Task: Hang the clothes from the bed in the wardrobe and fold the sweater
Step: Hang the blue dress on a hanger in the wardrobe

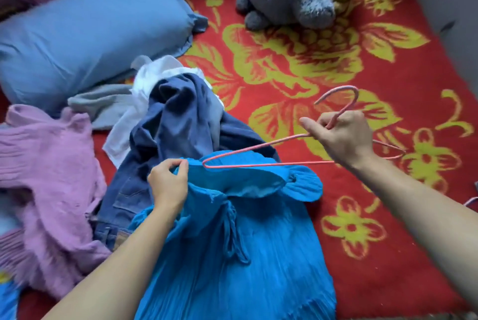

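left hand pinching the neckline of a bright blue top on the bed, right hand gripping a pink hanger at the collar, lilac sweater heaped left, jeans behind

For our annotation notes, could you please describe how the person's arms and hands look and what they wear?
The left forearm and right forearm are bare to the frame's edge, no sleeve in view. The left hand and right hand wear no gloves; no ring, watch or bracelet shows.
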`<state>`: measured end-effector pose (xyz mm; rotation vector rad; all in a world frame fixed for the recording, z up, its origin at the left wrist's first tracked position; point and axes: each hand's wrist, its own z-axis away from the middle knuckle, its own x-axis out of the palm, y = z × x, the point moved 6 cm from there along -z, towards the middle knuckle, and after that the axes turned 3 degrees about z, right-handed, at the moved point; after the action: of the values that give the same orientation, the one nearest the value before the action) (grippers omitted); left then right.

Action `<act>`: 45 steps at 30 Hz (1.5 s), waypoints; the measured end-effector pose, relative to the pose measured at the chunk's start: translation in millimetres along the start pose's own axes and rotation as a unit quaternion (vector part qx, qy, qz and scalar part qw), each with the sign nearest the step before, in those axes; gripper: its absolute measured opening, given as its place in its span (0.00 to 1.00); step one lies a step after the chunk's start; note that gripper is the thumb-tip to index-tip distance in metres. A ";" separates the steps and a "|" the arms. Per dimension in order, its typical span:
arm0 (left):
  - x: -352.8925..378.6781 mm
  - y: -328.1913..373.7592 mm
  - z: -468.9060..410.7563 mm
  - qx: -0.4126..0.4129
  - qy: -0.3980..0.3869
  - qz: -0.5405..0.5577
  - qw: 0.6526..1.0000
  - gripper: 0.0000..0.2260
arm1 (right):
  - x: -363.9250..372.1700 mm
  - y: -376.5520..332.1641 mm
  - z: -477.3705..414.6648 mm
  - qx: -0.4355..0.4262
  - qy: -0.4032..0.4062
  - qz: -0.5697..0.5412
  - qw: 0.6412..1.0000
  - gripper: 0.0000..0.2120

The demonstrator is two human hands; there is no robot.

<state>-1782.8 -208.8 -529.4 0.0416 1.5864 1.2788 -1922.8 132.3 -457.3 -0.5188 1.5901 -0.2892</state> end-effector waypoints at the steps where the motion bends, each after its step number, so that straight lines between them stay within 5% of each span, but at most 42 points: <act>1: -3.2 1.0 -1.1 -0.010 0.001 0.024 1.000 0.05 | 11.6 -14.0 3.3 -0.016 -0.029 0.029 0.999 0.23; 4: -6.5 -1.3 1.8 -0.050 -0.027 0.107 0.993 0.03 | 52.6 -46.5 15.8 -0.035 -0.100 0.076 0.991 0.25; 7: -10.4 -1.7 6.9 -0.052 -0.086 0.140 0.985 0.10 | 93.7 -75.9 30.3 -0.017 -0.147 -0.007 0.989 0.26; 11: -22.7 1.9 10.5 0.118 -0.163 -0.074 0.977 0.13 | 136.2 -108.3 43.2 0.034 -0.206 -0.230 0.951 0.24; 15: -32.1 -16.3 11.6 0.149 -0.188 -0.091 0.967 0.05 | 141.0 -104.0 37.7 0.095 -0.233 -0.387 0.887 0.17; 19: -54.4 -48.7 4.2 0.080 -0.106 -0.025 0.991 0.15 | 97.5 0.0 24.9 0.282 0.027 -0.244 0.927 0.12; 21: -57.1 -63.1 6.5 0.035 -0.092 0.025 0.995 0.20 | 107.8 33.9 36.7 0.345 -0.052 -0.157 0.924 0.15; 24: -54.3 -77.1 13.1 -0.014 -0.106 0.089 0.990 0.24 | 150.9 28.9 58.1 0.346 -0.224 -0.194 0.890 0.30; 28: -60.5 -86.2 23.2 0.004 -0.088 0.111 0.990 0.23 | 195.3 -15.3 58.7 0.329 -0.280 -0.296 0.852 0.37; 32: -70.5 -94.7 31.5 0.003 -0.061 0.124 0.990 0.23 | 227.9 -44.2 53.5 0.284 -0.289 -0.306 0.862 0.41; 37: -86.5 -110.6 43.5 -0.008 -0.069 0.085 0.994 0.26 | 230.8 -32.7 53.7 0.328 -0.273 -0.228 0.875 0.07; 41: -93.5 -118.4 49.5 0.015 -0.091 0.032 0.995 0.24 | 210.6 -13.4 53.0 0.448 -0.155 -0.324 0.819 0.06; 45: -93.6 -118.2 48.7 0.061 -0.124 -0.015 0.990 0.20 | 198.7 -4.2 54.5 0.413 -0.132 -0.288 0.854 0.13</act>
<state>-1642.4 -280.5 -546.2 0.2436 1.4412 1.1056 -1872.5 37.7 -633.4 -0.3154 0.8728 -1.2394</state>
